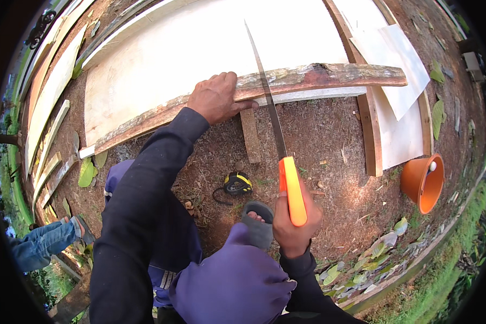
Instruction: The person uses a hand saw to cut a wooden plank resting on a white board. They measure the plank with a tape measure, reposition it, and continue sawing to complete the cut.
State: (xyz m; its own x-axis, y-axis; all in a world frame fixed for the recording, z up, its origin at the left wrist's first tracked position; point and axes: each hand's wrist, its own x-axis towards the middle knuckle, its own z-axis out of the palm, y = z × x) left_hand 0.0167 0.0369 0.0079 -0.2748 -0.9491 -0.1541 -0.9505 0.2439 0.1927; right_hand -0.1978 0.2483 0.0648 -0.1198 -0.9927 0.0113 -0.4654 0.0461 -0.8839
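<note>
My left hand [213, 97] grips a long bark-edged board [318, 75] lying across the front of a pale sheet panel [167, 43]. My right hand [299, 229] is closed on the orange-and-yellow handle of a handsaw [291, 189]. The saw's long blade lies across the board just right of my left hand, its tip over the panel. A short wooden piece [251, 140] sticks out below the board. On the dirt between my arms sits a black-and-yellow tape measure [237, 183], near my slippered foot [256, 227].
An orange bucket [432, 191] is at the right, beside a framed panel [394, 140] and loose white sheet [394, 65]. Several planks [56, 92] lie along the left. Another person's jeans-clad legs [48, 243] show at lower left. Leaves [378, 254] are scattered around the dirt.
</note>
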